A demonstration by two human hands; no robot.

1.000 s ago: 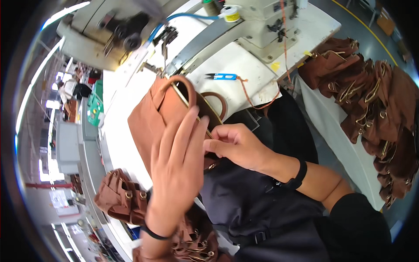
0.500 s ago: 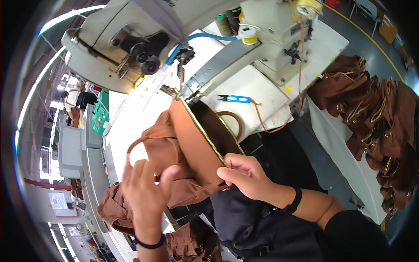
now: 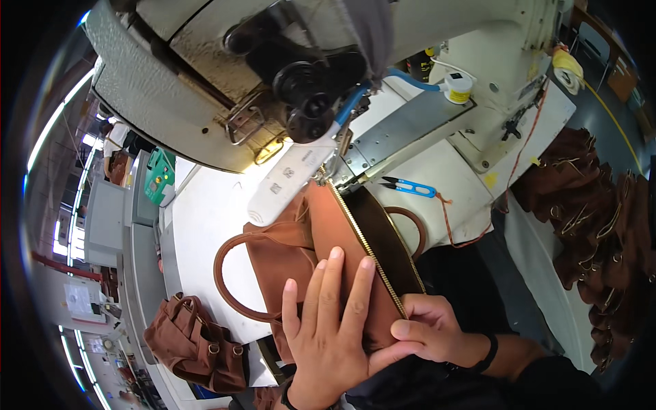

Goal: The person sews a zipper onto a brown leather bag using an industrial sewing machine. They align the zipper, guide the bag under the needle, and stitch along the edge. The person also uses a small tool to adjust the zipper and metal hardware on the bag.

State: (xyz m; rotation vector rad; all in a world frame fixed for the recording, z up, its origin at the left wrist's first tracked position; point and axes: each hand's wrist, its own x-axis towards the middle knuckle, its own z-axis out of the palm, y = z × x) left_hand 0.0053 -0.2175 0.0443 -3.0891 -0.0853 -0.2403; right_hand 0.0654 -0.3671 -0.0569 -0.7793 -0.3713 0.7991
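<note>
A brown handbag (image 3: 277, 256) with rolled handles lies under the head of a sewing machine (image 3: 321, 147), its top edge at the needle area. Its gold-toothed zipper (image 3: 369, 249) is undone, baring the dark inside. My left hand (image 3: 331, 328) rests flat on the bag's side panel, fingers spread. With thumb and fingers pinched, my right hand (image 3: 430, 329) grips the near end of the zipper edge. Blue thread snips (image 3: 410, 187) with an orange cord lie on the table right of the bag.
A second brown bag (image 3: 195, 342) sits at the lower left. Many brown bag pieces (image 3: 605, 239) with gold zippers are heaped on the right. A green box (image 3: 160, 178) stands at the far left; a person (image 3: 116, 143) is in the background.
My left hand has moved right and come down flat on the bag panel. The view has shifted closer to the machine; my right hand keeps its pinch on the zipper edge.
</note>
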